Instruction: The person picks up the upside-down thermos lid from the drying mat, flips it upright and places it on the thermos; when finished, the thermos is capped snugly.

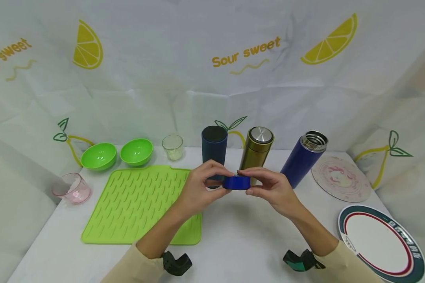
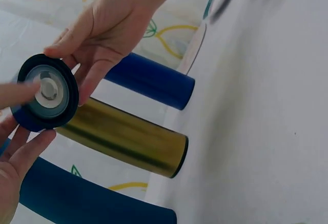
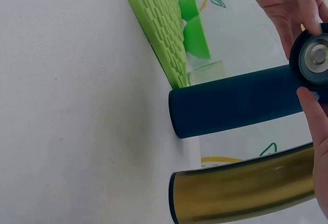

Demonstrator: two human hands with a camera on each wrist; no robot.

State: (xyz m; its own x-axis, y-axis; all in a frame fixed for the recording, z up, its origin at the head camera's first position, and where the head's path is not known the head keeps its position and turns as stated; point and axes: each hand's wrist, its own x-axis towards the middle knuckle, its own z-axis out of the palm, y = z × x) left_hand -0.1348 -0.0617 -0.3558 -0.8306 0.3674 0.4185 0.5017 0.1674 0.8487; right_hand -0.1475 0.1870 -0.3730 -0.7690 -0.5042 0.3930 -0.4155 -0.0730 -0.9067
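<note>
Between both hands is a blue bottle lid (image 1: 237, 182), raised above the table. My left hand (image 1: 197, 188) pinches its left side, and my right hand (image 1: 273, 189) pinches the right side with thumb and fingers. In the left wrist view the underside of the lid (image 2: 48, 92) shows a dark rim and a pale round centre. An uncapped blue bottle (image 1: 302, 159) with a steel threaded mouth stands to the right of my right hand. Behind the hands stand a dark teal bottle (image 1: 214, 147) and a gold bottle (image 1: 256, 151), both with lids on.
A green drying mat (image 1: 138, 204) lies on the left, with two green bowls (image 1: 99, 156) and a clear glass (image 1: 172, 147) behind it. A pink glass (image 1: 72, 188) stands at the far left. To the right lie a pink patterned round mat (image 1: 340, 179) and a white plate (image 1: 377, 243).
</note>
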